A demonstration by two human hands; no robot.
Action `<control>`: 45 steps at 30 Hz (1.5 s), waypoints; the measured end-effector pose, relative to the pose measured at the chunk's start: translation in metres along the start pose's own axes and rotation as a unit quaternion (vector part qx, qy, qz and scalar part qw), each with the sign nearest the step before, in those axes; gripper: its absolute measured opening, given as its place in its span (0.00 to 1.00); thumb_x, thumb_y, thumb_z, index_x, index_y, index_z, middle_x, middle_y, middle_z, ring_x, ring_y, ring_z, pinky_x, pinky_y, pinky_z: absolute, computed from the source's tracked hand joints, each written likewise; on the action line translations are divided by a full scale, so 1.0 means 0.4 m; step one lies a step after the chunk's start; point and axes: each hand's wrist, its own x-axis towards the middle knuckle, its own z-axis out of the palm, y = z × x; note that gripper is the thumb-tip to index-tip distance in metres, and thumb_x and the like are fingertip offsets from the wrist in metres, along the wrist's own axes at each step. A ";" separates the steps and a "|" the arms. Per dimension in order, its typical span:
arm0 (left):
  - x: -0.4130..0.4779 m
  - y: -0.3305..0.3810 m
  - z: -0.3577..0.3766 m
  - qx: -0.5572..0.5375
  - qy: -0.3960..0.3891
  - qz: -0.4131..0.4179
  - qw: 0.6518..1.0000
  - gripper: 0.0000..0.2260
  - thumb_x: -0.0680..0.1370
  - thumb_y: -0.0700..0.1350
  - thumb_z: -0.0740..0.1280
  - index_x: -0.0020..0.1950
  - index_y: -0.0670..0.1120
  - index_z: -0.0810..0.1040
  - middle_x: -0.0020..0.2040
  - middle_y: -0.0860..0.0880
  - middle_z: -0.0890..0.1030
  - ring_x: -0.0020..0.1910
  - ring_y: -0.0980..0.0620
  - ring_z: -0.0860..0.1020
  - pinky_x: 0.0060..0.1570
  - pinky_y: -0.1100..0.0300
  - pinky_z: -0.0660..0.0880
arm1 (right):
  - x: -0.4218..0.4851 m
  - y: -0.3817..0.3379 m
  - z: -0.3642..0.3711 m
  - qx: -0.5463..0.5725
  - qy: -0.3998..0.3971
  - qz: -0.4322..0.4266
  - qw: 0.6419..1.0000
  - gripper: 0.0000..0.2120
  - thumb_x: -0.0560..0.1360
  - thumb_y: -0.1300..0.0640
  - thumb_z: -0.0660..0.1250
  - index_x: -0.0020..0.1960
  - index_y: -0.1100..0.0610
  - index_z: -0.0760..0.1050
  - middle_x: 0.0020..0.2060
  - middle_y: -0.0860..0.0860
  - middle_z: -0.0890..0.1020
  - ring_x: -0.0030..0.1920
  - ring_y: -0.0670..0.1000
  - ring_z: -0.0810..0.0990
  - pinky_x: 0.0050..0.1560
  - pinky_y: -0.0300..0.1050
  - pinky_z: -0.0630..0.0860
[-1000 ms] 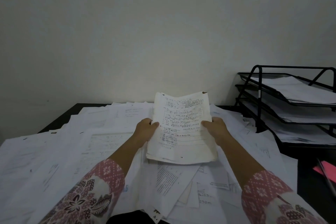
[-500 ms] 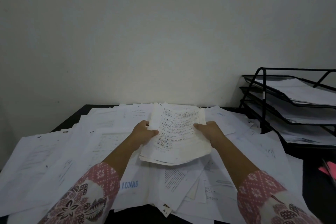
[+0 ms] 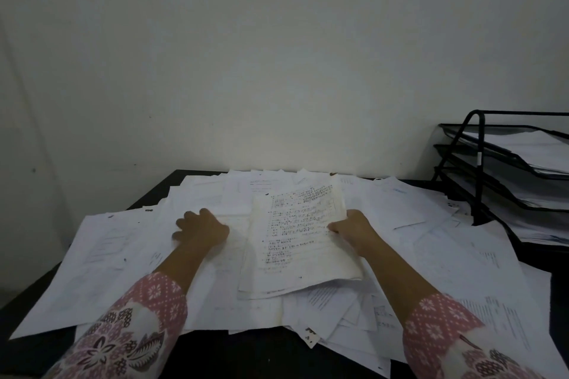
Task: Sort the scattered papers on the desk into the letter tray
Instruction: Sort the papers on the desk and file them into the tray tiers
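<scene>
A thin stack of yellowed printed pages [image 3: 295,240] lies low over the paper heap in the middle of the desk. My right hand [image 3: 354,229] grips its right edge, thumb on top. My left hand [image 3: 200,229] has come off the stack and rests with fingers spread on the loose white sheets [image 3: 123,255] to its left. White papers cover most of the black desk [image 3: 30,344]. A black three-tier wire letter tray [image 3: 480,163] stands at the far right, each tier holding sheets.
A plain white wall rises right behind the desk. The desk's dark front edge shows bare at the lower left and bottom middle. More loose sheets [image 3: 492,286] spread between my right arm and the tray's foot.
The stack came down from upright to almost flat on the heap. My left hand let go of its left edge and moved left onto the loose sheets. The view shifted left.
</scene>
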 end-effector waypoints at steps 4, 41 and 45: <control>0.005 -0.051 0.001 0.028 -0.010 -0.012 0.999 0.36 0.71 0.64 0.67 0.70 0.44 0.63 0.67 0.42 0.66 0.68 0.42 0.64 0.64 0.49 0.65 | -0.024 -0.005 0.036 -0.021 -0.013 -0.021 0.999 0.16 0.73 0.63 0.68 0.58 0.68 0.73 0.56 0.62 0.78 0.54 0.58 0.77 0.55 0.48 0.75; -0.008 0.067 0.062 -0.345 -0.010 0.078 0.935 0.18 0.77 0.35 0.61 0.67 0.41 0.67 0.63 0.42 0.74 0.60 0.43 0.73 0.55 0.56 0.70 | -0.021 -0.025 0.068 -0.205 -0.052 -0.038 0.977 0.16 0.70 0.57 0.72 0.53 0.60 0.69 0.42 0.52 0.73 0.49 0.52 0.74 0.54 0.45 0.72; 0.005 0.046 0.058 -0.084 0.042 0.044 0.995 0.18 0.78 0.46 0.61 0.68 0.49 0.69 0.63 0.43 0.71 0.63 0.43 0.67 0.62 0.52 0.65 | -0.025 -0.024 0.086 -0.295 -0.043 -0.027 0.954 0.25 0.70 0.50 0.72 0.61 0.61 0.68 0.59 0.57 0.71 0.62 0.56 0.70 0.62 0.45 0.67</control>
